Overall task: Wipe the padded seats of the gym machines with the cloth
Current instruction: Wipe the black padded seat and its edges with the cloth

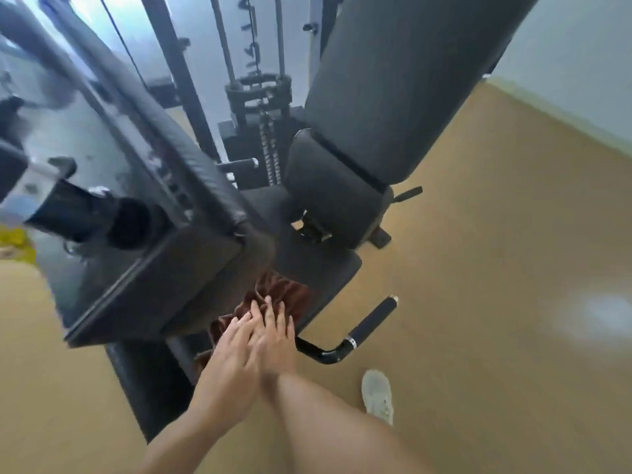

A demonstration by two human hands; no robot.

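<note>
Both hands are laid flat on a reddish-brown cloth (280, 295) that's spread over the near end of the dark padded seat (325, 268) of a gym machine. The left hand (232, 350) and right hand (273, 336) are pressed side by side, touching, the left partly overlapped onto the right; fingers are kept straight and splayed forward on the fabric, so nothing is actually being gripped, just pushed down. Part of the cloth is draped off the seat's near-left edge, under the left wrist.

Right behind the seat, a tall padded backrest (393, 80) is seen tilted up and away, with a smaller pad (328, 186) tucked at its base. To the left, a big angled black pad (164, 254) on a machine arm is hung over the seat's left side, so some of the cloth is hidden beneath it. A weight stack (260, 107) with cables is set further back between the 2 pads.

Just right of the hands, a curved black handle with a foam grip (372, 319) is stuck out from under the seat. A pale shoe (378, 395) is planted on the tan floor (496, 268) nearby. Edges of the shot are pretty blurred.
</note>
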